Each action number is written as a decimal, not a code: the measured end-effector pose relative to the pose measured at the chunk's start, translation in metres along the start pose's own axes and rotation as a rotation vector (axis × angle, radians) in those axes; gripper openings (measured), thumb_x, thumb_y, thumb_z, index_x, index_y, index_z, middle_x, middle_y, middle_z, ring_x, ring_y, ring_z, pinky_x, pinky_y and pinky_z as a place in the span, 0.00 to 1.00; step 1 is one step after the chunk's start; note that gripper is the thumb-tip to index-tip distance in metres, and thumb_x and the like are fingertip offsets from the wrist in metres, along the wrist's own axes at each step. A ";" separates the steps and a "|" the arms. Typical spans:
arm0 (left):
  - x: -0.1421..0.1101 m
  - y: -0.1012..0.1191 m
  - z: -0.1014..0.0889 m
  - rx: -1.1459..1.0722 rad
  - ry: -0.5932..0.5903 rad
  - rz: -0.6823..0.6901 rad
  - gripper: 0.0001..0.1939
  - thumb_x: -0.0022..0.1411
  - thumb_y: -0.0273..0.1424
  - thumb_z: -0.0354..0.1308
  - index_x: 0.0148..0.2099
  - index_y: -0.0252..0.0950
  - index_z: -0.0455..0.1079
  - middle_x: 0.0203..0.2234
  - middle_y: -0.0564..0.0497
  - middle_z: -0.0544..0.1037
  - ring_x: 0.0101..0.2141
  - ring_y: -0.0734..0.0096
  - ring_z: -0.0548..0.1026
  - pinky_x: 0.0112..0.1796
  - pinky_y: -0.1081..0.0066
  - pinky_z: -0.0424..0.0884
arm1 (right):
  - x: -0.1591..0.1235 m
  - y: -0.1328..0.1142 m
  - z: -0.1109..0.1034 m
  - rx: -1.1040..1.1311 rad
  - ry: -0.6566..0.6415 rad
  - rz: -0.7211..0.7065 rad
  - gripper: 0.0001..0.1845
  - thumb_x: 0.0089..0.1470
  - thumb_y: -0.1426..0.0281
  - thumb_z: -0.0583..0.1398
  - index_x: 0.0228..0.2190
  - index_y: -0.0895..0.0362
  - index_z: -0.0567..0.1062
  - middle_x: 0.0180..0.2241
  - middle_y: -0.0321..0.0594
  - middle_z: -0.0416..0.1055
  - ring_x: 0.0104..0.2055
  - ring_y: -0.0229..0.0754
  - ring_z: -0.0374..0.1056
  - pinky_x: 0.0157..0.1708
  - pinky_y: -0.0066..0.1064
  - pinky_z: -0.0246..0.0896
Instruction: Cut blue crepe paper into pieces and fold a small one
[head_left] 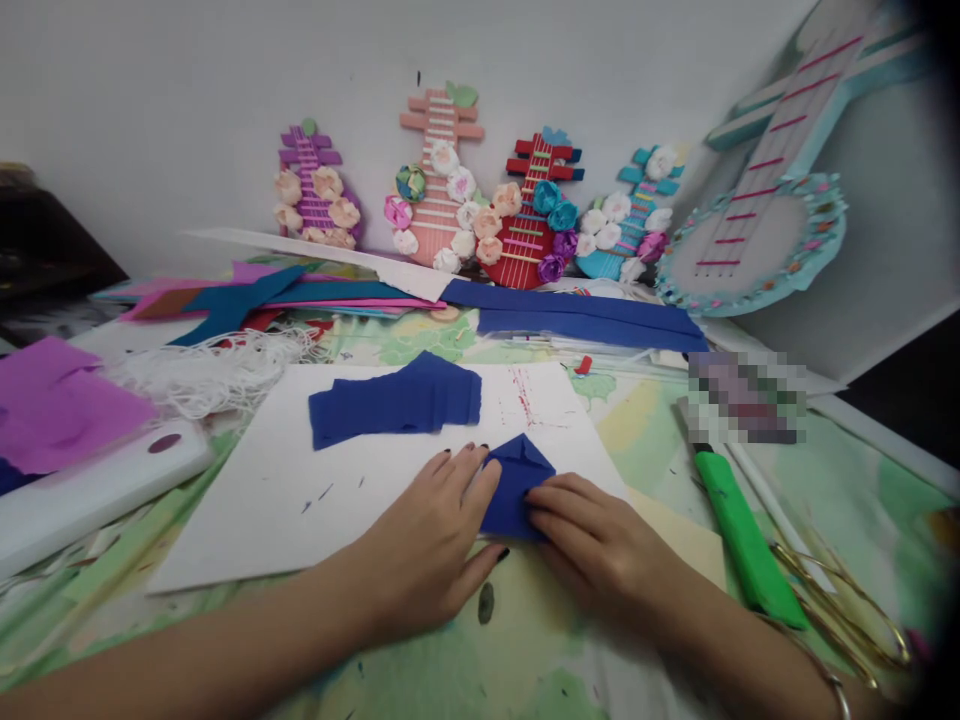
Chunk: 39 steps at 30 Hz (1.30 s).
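Note:
A small piece of blue crepe paper (pixel 517 490) lies near the front edge of a white sheet (pixel 247 480), its top folded to a point. Stretched flat, my left hand (pixel 442 520) has its index finger along the paper's left edge and its thumb apart, below. My right hand (pixel 600 530) has bent fingers on the paper's right edge; its thumb is hidden underneath. Behind my left hand, several overlapping blue crepe paper pieces (pixel 397 400) lie on the white sheet.
Right of my hands lie a green-handled cutter (pixel 750 540) and gold-handled scissors (pixel 855 610). White string (pixel 217 370) and purple paper (pixel 60 400) are at left. Blue strips (pixel 577 315) lie at the back, before several flower-decorated paper guitars (pixel 439 180) by the wall.

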<state>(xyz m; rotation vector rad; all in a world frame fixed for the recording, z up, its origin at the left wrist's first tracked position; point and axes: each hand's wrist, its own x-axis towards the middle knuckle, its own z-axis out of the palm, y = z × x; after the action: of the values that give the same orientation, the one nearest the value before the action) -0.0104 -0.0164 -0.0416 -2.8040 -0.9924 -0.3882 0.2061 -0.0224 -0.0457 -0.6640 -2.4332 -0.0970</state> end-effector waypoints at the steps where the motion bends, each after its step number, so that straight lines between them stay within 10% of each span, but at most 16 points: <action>1: 0.000 -0.001 -0.003 -0.004 0.016 0.013 0.28 0.62 0.36 0.50 0.58 0.20 0.57 0.51 0.28 0.70 0.52 0.43 0.69 0.48 0.51 0.70 | 0.000 -0.003 0.000 0.029 -0.007 -0.013 0.06 0.54 0.82 0.57 0.31 0.68 0.75 0.34 0.54 0.74 0.38 0.49 0.66 0.36 0.39 0.70; 8: 0.000 -0.005 -0.007 -0.036 0.185 0.104 0.22 0.61 0.36 0.53 0.52 0.25 0.66 0.47 0.32 0.74 0.45 0.45 0.74 0.38 0.55 0.75 | 0.002 -0.007 0.007 0.170 0.078 0.106 0.07 0.54 0.83 0.57 0.34 0.66 0.74 0.32 0.51 0.74 0.34 0.44 0.68 0.32 0.36 0.69; 14: 0.000 -0.012 0.001 -0.291 0.356 0.097 0.06 0.62 0.24 0.54 0.40 0.34 0.71 0.41 0.45 0.78 0.50 0.55 0.70 0.55 0.46 0.58 | -0.003 0.006 0.006 0.199 0.077 0.126 0.07 0.55 0.81 0.56 0.37 0.63 0.72 0.35 0.50 0.74 0.37 0.44 0.68 0.35 0.37 0.69; 31: 0.003 -0.021 -0.001 -0.389 0.279 0.133 0.08 0.60 0.18 0.52 0.35 0.33 0.69 0.31 0.47 0.75 0.34 0.65 0.68 0.36 0.63 0.67 | -0.003 0.018 0.000 0.274 0.018 0.110 0.11 0.54 0.82 0.54 0.36 0.58 0.71 0.36 0.44 0.76 0.41 0.41 0.71 0.46 0.39 0.67; 39: 0.008 -0.040 -0.009 -0.668 0.037 0.271 0.11 0.60 0.18 0.51 0.40 0.35 0.71 0.36 0.47 0.76 0.39 0.67 0.71 0.42 0.63 0.67 | -0.004 0.016 -0.009 0.231 -0.086 0.147 0.08 0.56 0.80 0.54 0.35 0.58 0.72 0.36 0.42 0.76 0.46 0.41 0.70 0.62 0.51 0.43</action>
<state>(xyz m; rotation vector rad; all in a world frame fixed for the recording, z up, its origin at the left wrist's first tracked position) -0.0315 0.0179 -0.0290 -3.4307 -0.5187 -0.8648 0.2214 -0.0124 -0.0416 -0.7507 -2.4188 0.2732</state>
